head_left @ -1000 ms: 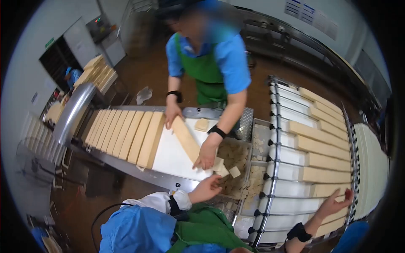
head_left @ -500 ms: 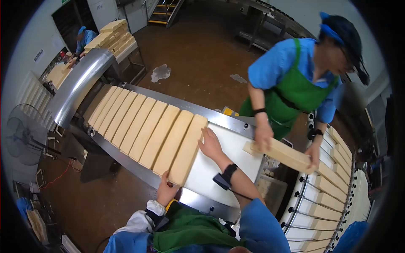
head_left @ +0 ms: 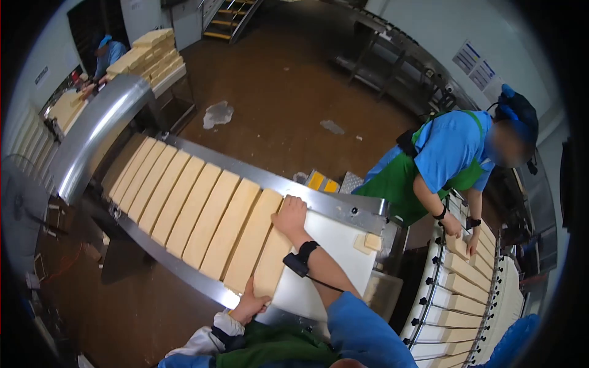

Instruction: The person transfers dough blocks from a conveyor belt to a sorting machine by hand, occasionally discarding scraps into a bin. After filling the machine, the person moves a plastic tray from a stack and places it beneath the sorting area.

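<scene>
A row of long pale-yellow blocks (head_left: 211, 230), cheese by their look, lies side by side across the white conveyor belt (head_left: 328, 264). My two hands are at opposite ends of the last block (head_left: 270, 270) on the right. My left hand (head_left: 250, 303) is closed round its near end, thumb toward the belt. At the far end, my right hand (head_left: 290, 218) curls its fingers over the block, partly hiding it. The block lies flat, close against its neighbour.
Two small pale offcuts (head_left: 370, 241) sit at the belt's right end. A co-worker in a green apron (head_left: 392, 187) handles a block over a second conveyor (head_left: 423, 313) at right. A curved metal cover (head_left: 101, 132) and stacked blocks (head_left: 150, 58) stand at far left.
The co-worker has carried a block right and down onto the second conveyor. My right hand has moved from beside the last block onto its far end. My view has shifted.
</scene>
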Available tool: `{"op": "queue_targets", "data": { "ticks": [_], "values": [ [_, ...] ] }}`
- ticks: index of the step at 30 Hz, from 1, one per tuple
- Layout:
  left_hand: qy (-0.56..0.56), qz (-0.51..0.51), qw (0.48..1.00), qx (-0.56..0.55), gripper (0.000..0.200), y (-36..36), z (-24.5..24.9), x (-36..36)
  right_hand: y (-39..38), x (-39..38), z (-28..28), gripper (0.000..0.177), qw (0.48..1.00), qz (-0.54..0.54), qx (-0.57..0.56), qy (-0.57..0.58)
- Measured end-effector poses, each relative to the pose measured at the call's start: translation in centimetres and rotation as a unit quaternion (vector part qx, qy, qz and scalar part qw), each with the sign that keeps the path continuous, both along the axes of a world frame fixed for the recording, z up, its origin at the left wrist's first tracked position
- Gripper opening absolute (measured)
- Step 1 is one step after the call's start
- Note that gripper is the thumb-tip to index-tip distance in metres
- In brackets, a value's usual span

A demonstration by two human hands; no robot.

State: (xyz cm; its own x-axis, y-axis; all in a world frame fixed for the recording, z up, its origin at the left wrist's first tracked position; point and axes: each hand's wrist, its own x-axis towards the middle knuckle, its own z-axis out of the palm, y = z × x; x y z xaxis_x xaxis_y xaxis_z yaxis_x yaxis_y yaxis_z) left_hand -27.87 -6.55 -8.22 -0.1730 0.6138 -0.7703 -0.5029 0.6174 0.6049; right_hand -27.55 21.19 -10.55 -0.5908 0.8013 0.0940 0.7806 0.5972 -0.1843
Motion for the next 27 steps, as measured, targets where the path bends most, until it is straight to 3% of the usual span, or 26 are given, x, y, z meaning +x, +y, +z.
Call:
{"op": "queue_targets", "data": {
  "ticks": [2, 3, 6, 7, 10, 13, 16, 18, 20, 22, 23, 24, 27],
  "values": [
    [0.044, -0.003, 0.999, -0.008, 0.099, 0.4, -0.2, 0.7, 0.7, -0.4, 0.3, 0.053, 0.996, -0.043, -0.069, -0.044],
    [0.065, -0.011, 0.998, -0.011, 0.096, 0.3, -0.6, 0.9, 1.0, 0.0, 0.1, 0.063, 0.996, -0.051, -0.062, -0.037],
    [0.268, -0.131, 0.953, 0.044, 0.094, -0.4, -4.5, 1.5, 1.4, 4.6, 1.9, 0.064, 0.989, -0.099, -0.091, -0.067],
    [0.355, -0.179, 0.916, 0.063, 0.094, 0.0, -2.7, 1.4, 1.4, 7.0, 2.8, 0.065, 0.984, -0.124, -0.098, -0.078],
    [0.396, -0.300, 0.863, 0.087, 0.088, 1.9, 0.3, 0.9, 0.3, 16.0, 2.8, 0.074, 0.968, -0.218, -0.061, -0.109],
    [0.431, -0.348, 0.816, 0.166, 0.081, 2.8, -0.8, 0.4, -2.3, 23.5, 5.4, 0.090, 0.918, -0.296, -0.246, -0.091],
    [0.457, -0.355, 0.795, 0.180, 0.084, 3.1, -1.6, 0.3, -5.9, 28.5, 3.9, 0.100, 0.939, -0.186, -0.287, 0.041],
    [0.494, -0.375, 0.772, 0.138, 0.087, 3.7, -2.1, 0.2, -8.0, 28.4, 5.8, 0.107, 0.933, -0.128, -0.333, 0.035],
    [0.513, -0.389, 0.758, 0.106, 0.087, 4.4, -1.9, 0.6, -10.4, 28.7, 6.0, 0.081, 0.974, -0.069, -0.214, -0.022],
    [0.514, -0.391, 0.759, 0.080, 0.085, 5.2, -1.1, 1.7, -12.1, 28.5, 0.7, 0.055, 0.973, -0.176, -0.115, 0.091],
    [0.524, -0.403, 0.743, 0.101, 0.083, 5.8, -1.2, 2.5, -12.6, 29.1, 0.6, 0.047, 0.975, -0.192, -0.066, 0.087],
    [0.535, -0.410, 0.728, 0.121, 0.080, 6.1, -1.5, 3.2, -13.1, 30.1, 1.2, 0.040, 0.976, -0.203, -0.017, 0.081],
    [0.527, -0.417, 0.706, 0.226, 0.071, 7.8, 0.7, 8.4, -15.5, 36.9, 5.8, 0.037, 0.946, -0.286, -0.030, 0.146]
  ]
}}
